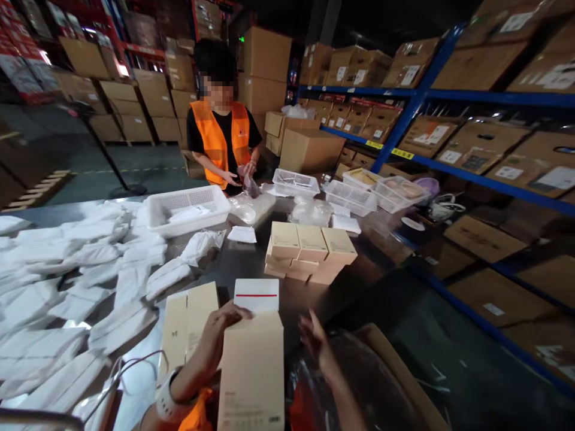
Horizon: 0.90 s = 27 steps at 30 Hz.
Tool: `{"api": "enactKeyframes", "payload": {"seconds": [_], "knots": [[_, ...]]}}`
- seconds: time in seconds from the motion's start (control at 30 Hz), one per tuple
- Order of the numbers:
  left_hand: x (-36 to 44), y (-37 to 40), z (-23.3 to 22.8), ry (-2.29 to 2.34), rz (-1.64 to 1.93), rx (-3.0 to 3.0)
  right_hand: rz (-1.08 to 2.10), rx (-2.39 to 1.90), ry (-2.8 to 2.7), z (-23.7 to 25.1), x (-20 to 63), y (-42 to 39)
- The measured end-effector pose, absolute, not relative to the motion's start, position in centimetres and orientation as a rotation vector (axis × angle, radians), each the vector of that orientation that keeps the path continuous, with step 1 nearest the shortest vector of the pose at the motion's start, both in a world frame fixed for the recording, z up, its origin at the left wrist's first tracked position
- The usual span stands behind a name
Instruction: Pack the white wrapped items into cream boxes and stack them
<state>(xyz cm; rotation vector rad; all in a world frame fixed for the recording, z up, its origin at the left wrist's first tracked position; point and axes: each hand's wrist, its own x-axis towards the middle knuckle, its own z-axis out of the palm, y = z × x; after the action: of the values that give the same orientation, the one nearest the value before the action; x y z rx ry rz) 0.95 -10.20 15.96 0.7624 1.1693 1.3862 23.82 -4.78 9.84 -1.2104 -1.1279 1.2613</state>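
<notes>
My left hand grips the top edge of a tall beige carton that stands upright at the table's near edge. A white flap with a red stripe sticks out of its open top. My right hand hovers just right of the carton, fingers apart, holding nothing. Two flat beige cartons lie to the left of my left hand.
A stack of small beige boxes sits mid-table. White padded packets cover the left side. White baskets stand farther back. A person in an orange vest handles a clear bag across the table. Blue shelving with cartons runs along the right.
</notes>
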Motion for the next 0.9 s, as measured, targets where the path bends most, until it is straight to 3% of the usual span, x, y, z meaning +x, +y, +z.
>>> {"api": "enactKeyframes", "payload": {"seconds": [0.13,0.23,0.33,0.47,0.57,0.7,0.9], "knots": [[0.7,-11.4,15.0,1.145,1.450,1.144,1.787,-0.859,-1.006,14.3,19.0,-5.0],[0.7,-12.2,14.3,1.183,1.496,1.280,1.945,-0.630,-1.035,16.7,16.6,-6.1],[1.4,-12.7,13.6,1.235,1.676,1.218,1.817,-0.664,-1.093,16.2,16.1,-7.1],[1.5,-13.0,13.5,1.089,2.044,1.093,1.318,-0.473,-1.526,14.2,17.0,-6.8],[0.1,-13.2,14.3,1.104,1.890,1.475,0.988,-0.276,-1.817,14.4,17.3,-6.2],[-1.4,-13.6,15.9,1.155,1.578,1.799,0.933,-0.255,-1.883,15.7,16.9,-6.3],[-1.1,-13.3,15.7,1.115,1.685,1.742,0.983,-0.257,-1.884,15.8,16.7,-6.7]]}}
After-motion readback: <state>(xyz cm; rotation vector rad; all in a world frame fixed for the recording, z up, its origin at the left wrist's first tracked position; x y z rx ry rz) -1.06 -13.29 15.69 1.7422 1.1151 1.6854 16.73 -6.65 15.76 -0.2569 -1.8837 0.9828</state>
